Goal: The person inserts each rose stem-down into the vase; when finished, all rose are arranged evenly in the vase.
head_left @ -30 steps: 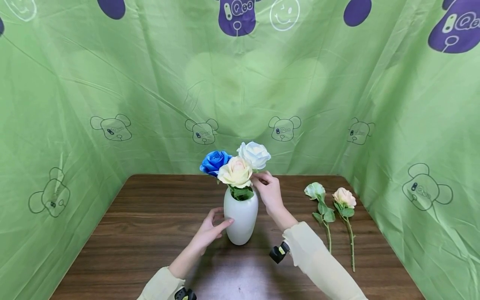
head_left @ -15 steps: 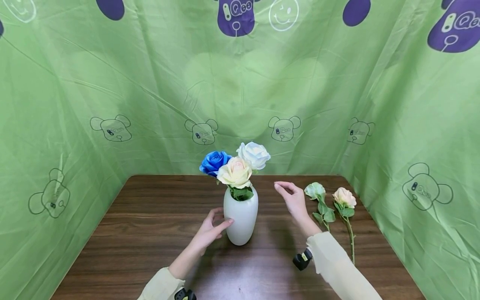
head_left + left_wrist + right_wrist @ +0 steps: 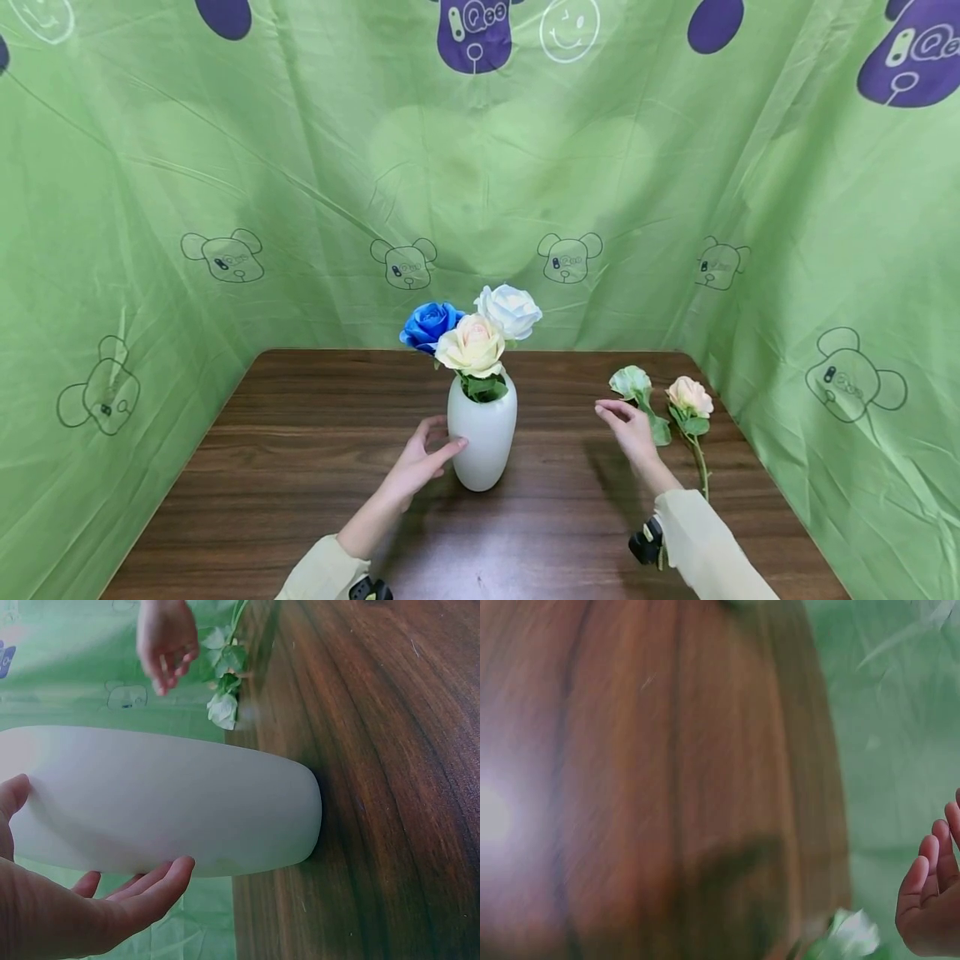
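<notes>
A white vase (image 3: 482,446) stands upright on the table, holding a blue rose (image 3: 431,323), a cream rose (image 3: 471,346) and a white rose (image 3: 510,310). My left hand (image 3: 414,463) holds the vase's left side, thumb in front and fingers behind; the left wrist view shows its fingertips against the smooth wall (image 3: 165,799). To the right, my right hand (image 3: 633,437) hovers above the table with loosely bent fingers and nothing in them. It is beside a pale green rose (image 3: 630,381) and partly covers its leaves and stem. Only part of this hand (image 3: 936,900) shows in the right wrist view.
A peach rose (image 3: 690,397) lies at the right, its lower stem hidden by the right forearm. Behind the brown wooden table (image 3: 300,433) and along both sides hangs a green printed cloth (image 3: 480,183).
My right hand has left the white rose by the vase mouth and moved right and toward me, to the pale green rose. The left hand and vase stay put.
</notes>
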`<state>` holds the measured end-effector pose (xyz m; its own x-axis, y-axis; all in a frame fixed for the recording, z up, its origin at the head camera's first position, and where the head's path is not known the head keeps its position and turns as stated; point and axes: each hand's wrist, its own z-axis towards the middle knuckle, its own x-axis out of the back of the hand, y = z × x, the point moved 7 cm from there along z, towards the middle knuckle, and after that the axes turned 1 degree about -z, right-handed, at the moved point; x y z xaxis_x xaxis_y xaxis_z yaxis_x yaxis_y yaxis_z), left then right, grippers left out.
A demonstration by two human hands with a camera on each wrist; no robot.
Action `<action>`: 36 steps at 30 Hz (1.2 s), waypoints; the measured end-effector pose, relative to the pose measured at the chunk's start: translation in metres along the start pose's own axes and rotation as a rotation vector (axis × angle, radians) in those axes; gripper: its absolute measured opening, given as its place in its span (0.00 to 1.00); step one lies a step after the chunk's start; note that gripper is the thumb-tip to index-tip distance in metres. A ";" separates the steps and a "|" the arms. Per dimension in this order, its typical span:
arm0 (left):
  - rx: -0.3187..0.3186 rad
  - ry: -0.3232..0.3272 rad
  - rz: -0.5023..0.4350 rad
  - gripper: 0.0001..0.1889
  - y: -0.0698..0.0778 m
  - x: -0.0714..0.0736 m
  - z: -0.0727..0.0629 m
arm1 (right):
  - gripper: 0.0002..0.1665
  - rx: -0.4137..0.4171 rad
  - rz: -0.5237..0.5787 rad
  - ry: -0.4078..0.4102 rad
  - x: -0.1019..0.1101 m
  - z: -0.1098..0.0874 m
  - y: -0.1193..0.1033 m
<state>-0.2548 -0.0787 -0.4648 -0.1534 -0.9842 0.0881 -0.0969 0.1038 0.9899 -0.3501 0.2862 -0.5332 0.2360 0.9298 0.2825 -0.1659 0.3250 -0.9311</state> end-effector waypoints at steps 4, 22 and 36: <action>-0.002 -0.002 -0.006 0.32 -0.001 0.000 0.000 | 0.16 -0.008 -0.070 -0.007 0.016 -0.003 0.034; -0.019 -0.011 -0.002 0.34 -0.001 0.000 0.000 | 0.11 -0.222 -0.382 0.413 0.087 -0.035 -0.005; -0.010 -0.010 -0.008 0.32 0.000 0.000 0.000 | 0.24 -0.355 -0.474 0.208 0.093 -0.055 0.022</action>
<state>-0.2550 -0.0786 -0.4648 -0.1622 -0.9836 0.0791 -0.0883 0.0943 0.9916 -0.2793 0.3704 -0.5404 0.3930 0.6344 0.6656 0.3224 0.5829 -0.7459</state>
